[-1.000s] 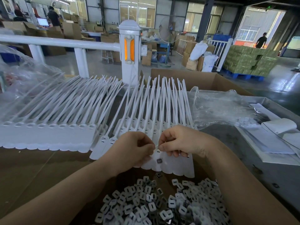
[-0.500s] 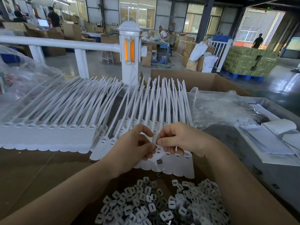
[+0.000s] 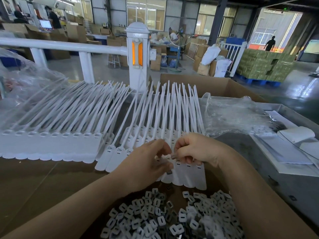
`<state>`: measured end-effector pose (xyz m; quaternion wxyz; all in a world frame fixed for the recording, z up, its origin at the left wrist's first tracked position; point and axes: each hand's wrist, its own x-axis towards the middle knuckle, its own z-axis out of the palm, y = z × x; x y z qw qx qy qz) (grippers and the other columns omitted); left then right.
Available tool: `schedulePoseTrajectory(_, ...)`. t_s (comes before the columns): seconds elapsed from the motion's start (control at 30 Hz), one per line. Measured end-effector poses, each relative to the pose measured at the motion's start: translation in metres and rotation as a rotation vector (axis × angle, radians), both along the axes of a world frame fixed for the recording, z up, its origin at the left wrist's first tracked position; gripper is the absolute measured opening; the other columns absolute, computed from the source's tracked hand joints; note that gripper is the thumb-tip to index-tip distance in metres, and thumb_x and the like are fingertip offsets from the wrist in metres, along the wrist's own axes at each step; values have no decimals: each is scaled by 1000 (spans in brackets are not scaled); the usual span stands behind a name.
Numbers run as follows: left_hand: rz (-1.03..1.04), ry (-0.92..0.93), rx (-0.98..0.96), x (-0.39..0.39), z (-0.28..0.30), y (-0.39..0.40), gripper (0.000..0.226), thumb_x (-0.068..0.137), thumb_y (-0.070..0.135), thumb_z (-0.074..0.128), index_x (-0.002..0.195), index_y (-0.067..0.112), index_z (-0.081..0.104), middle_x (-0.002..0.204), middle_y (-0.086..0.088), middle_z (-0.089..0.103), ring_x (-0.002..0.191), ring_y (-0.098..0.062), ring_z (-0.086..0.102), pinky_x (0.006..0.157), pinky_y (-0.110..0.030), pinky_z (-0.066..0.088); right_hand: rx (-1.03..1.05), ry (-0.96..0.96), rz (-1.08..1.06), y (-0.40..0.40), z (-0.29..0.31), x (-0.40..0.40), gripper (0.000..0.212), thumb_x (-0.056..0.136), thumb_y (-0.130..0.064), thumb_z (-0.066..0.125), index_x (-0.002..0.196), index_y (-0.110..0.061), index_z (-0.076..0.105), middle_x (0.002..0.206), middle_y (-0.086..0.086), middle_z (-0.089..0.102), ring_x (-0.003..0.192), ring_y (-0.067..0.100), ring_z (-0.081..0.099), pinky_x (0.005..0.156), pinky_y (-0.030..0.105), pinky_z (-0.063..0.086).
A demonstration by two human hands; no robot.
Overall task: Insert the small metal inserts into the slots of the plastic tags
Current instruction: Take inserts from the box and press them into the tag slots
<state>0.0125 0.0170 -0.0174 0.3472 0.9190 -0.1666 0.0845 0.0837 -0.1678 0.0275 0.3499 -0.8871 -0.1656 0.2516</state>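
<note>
A fan of white plastic tags (image 3: pixel 188 176) with long thin tails lies on the brown table in front of me. My right hand (image 3: pixel 195 149) pinches a small metal insert (image 3: pixel 173 156) at the slot row of these tags. My left hand (image 3: pixel 146 163) hovers over the same tags with curled fingers, and a dark insert (image 3: pixel 169 171) shows at its fingertips. A heap of loose small inserts (image 3: pixel 172 216) fills the space below my hands. A second row of white tags (image 3: pixel 51 145) lies to the left.
Crumpled clear plastic bags sit at the left (image 3: pixel 25 80) and right (image 3: pixel 231 114). An open cardboard box (image 3: pixel 215 87) stands behind the tags. A grey metal tray (image 3: pixel 286 111) with white sheets is at the right. A white railing post (image 3: pixel 137 56) rises beyond the table.
Both hands have shifted slightly up along the tag row; the fingertips of my right hand now press an insert at a slot, and my left fingers have spread a little.
</note>
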Motion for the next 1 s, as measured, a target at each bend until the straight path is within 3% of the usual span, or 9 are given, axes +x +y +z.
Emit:
schedulePoseTrajectory(0.1, -84, -23, 221, 2, -4, 2, 33, 92, 45, 62, 123, 38, 54, 126, 19, 53, 117, -3, 44, 101, -28, 39, 13, 42, -150, -7, 2, 3, 9, 85, -2, 63, 79, -8, 65, 55, 0, 60, 42, 7, 45, 37, 17, 28)
schedulePoseTrajectory(0.23, -74, -75, 367, 5, -6, 3, 37, 96, 52, 48, 131, 41, 48, 136, 18, 46, 125, -8, 38, 107, -31, 33, -8, 96, -224, -16, 7, 6, 9, 83, -1, 65, 76, -7, 62, 55, 4, 56, 40, 9, 40, 36, 18, 22)
schedulePoseTrajectory(0.33, -46, -103, 401, 8, -8, 1, 35, 97, 52, 44, 130, 41, 47, 136, 15, 47, 122, -11, 40, 105, -30, 34, -73, 102, -236, -22, 8, 7, 11, 80, -4, 67, 71, -7, 62, 54, 3, 56, 40, 10, 40, 40, 20, 20)
schedulePoseTrajectory(0.47, -17, -138, 421, 11, -11, -1, 30, 99, 51, 42, 127, 42, 48, 132, 13, 47, 117, -12, 42, 101, -28, 35, -148, 134, -218, -23, 5, 7, 4, 81, -7, 68, 81, -4, 67, 55, 3, 58, 40, 9, 41, 36, 18, 20)
schedulePoseTrajectory(0.8, -23, -146, 411, 12, -13, -2, 28, 99, 47, 44, 124, 39, 50, 128, 11, 46, 114, -12, 41, 96, -26, 31, -264, 122, -167, -20, 4, 8, 16, 83, -15, 72, 73, -6, 64, 53, 2, 56, 38, 11, 39, 35, 19, 23)
schedulePoseTrajectory(1.0, -35, -106, 367, 12, -12, 1, 25, 99, 43, 49, 123, 38, 53, 127, 12, 46, 115, -11, 41, 101, -30, 34, -297, 109, -115, -26, 4, 10, 16, 84, -19, 74, 80, -5, 68, 67, 8, 60, 45, 12, 41, 39, 20, 25)
